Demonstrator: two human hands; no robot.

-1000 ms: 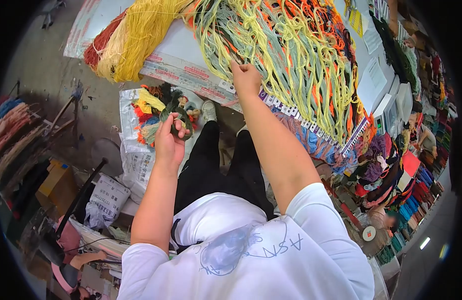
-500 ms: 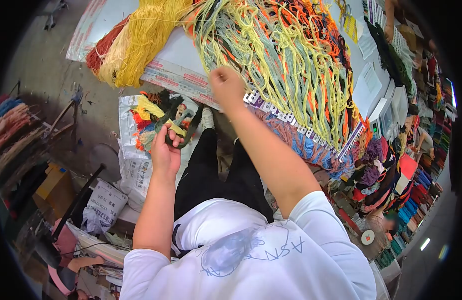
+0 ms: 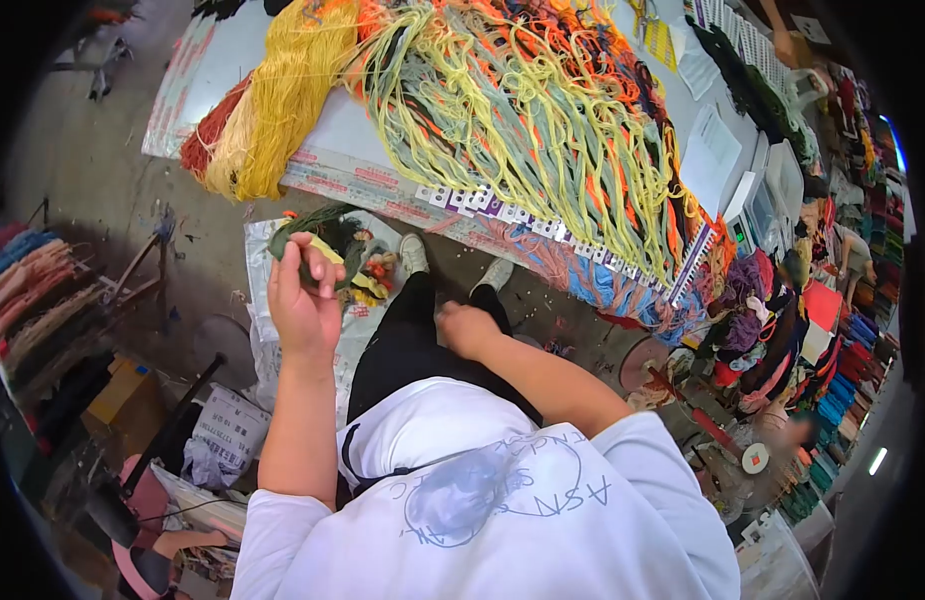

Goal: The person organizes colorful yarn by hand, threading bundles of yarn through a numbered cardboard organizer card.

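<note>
My left hand (image 3: 302, 298) is raised over the floor and grips a bunch of dark green yarn (image 3: 304, 222) between thumb and fingers. Just beyond it a heap of yarn scraps (image 3: 367, 270) in yellow, orange and green lies on a plastic sheet (image 3: 260, 262). My right hand (image 3: 464, 328) is low by my black-trousered thigh, fingers curled, with nothing visible in it. Ahead, the table (image 3: 337, 125) carries a big spread of yellow, orange and grey-green yarn strands (image 3: 522, 110).
A thick yellow and red yarn hank (image 3: 267, 100) hangs over the table's left edge. Labelled cards (image 3: 542, 232) line the front edge above blue and pink tassels (image 3: 622, 285). Papers and a scale (image 3: 762, 195) lie right. Shelves of coloured yarn (image 3: 842, 370) stand far right, bags and boxes (image 3: 222, 430) left.
My right hand has pulled back from the strands on the table down to my thigh. My left hand has lifted the green yarn higher and to the left.
</note>
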